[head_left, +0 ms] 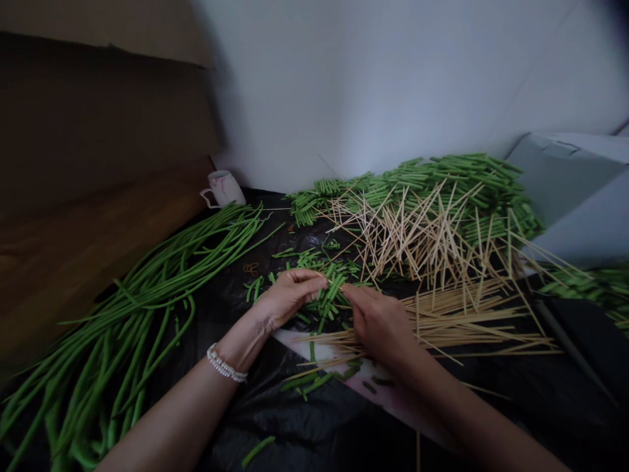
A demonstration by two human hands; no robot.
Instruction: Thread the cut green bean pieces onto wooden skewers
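Note:
My left hand, a beaded bracelet on its wrist, is closed in a pinch at the left end of a thin wooden skewer. My right hand grips the same skewer on the right, its fingers curled. Between the two hands, cut long bean pieces sit crosswise, seemingly threaded on the skewer; blur and overlap hide exactly how. More cut bean pieces lie loose behind and under the hands. A bundle of bare wooden skewers lies beside and beneath my right hand.
Whole long beans spread along the left. At the back right rises a heap of skewered beans, sticks pointing forward. A white mug stands by the wall. Rubber bands and a pale board lie on black plastic sheeting.

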